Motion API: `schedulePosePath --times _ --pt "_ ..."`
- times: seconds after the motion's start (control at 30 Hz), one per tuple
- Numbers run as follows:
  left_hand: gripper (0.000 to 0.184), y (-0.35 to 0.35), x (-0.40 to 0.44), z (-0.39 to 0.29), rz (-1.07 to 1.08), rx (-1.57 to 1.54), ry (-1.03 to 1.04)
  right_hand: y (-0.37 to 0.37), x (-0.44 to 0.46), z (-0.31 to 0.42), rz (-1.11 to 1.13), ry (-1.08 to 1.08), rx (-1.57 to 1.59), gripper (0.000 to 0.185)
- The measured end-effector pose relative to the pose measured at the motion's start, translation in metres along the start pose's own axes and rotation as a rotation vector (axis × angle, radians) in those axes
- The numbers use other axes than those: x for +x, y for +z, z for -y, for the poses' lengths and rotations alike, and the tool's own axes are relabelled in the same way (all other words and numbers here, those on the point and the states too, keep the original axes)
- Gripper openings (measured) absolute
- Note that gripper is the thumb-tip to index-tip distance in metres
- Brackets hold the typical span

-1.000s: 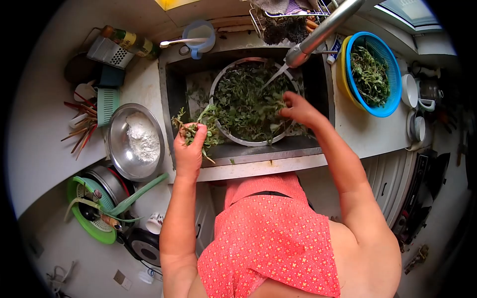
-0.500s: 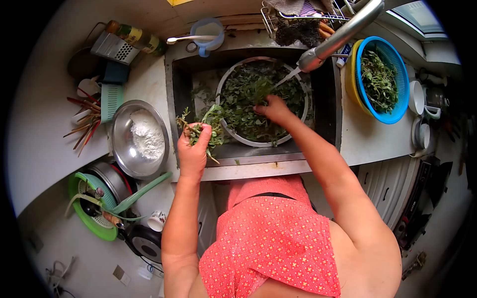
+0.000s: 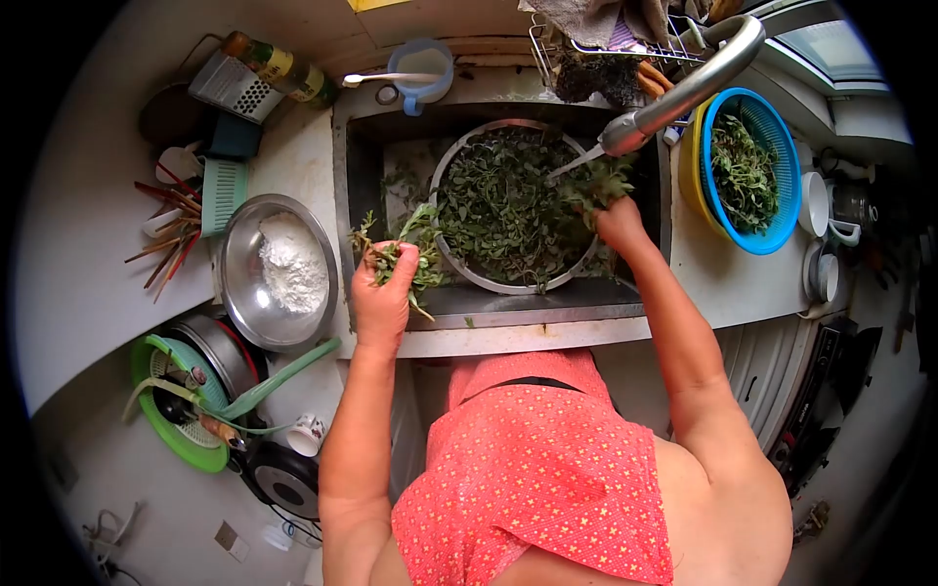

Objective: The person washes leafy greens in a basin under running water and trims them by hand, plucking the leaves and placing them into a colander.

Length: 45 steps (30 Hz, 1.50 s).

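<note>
1. The bench runs along both sides of the sink, which is set into it.
2. Inside the sink, a round basin holds loose leafy greens, spread across most of its width.
3. To the right of the sink, a blue basket of greens sits tilted against a yellow basin.
4. On the left side, a steel bowl stands near the sink, with a heap of white powder in it.
5. The metal faucet reaches in from the upper right, and a thin stream of water runs from its tip toward the round basin.
6. The right hand is at the round basin's right side, its fingers closed on a leafy bunch near the stream; the exact placing of the fingertips is hidden.
7. The left hand is over the sink's front left corner, the thumb and curled fingers pinching a small clump of stems just beside the round basin's rim.
8. Behind the sink, a light blue cup has a toothbrush lying across its top.
9. A leaf scrap lies on the sink's front edge.
</note>
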<state>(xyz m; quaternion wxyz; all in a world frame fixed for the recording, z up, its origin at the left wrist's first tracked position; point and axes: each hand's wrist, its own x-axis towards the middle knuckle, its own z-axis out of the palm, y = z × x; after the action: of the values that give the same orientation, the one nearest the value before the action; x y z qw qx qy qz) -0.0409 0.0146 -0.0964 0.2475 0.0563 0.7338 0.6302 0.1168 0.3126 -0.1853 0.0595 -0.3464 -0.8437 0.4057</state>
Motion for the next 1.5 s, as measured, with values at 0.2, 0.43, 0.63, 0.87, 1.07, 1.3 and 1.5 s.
schedulePosePath --times 0.2,0.43,0.63,0.87,1.07,1.3,1.5 --pt "0.009 0.001 0.0 -0.001 -0.001 -0.04 -0.033 0.063 -0.017 0.064 0.543 0.366 0.437 0.029" --pt "0.011 0.0 -0.006 -0.002 -0.011 0.031 -0.034 0.179 -0.031 0.064 0.446 0.046 -0.174 0.038" --pt "0.011 -0.003 -0.005 -0.01 -0.03 -0.005 -0.033 0.088 -0.023 0.076 0.49 0.157 0.335 0.04" --pt "0.011 0.018 0.0 -0.014 0.056 -0.065 -0.025 0.022 -0.01 0.017 0.437 0.443 0.436 0.024" --pt "0.011 0.04 0.002 -0.03 0.131 -0.087 -0.03 -0.043 -0.025 0.064 0.402 0.509 0.859 0.02" --pt "0.01 0.069 -0.006 -0.047 0.248 -0.097 -0.024 -0.07 -0.044 0.069 0.592 0.38 1.331 0.028" --pt "0.009 0.09 -0.013 -0.055 0.335 -0.071 -0.006 -0.078 -0.047 0.076 0.61 0.369 1.472 0.025"
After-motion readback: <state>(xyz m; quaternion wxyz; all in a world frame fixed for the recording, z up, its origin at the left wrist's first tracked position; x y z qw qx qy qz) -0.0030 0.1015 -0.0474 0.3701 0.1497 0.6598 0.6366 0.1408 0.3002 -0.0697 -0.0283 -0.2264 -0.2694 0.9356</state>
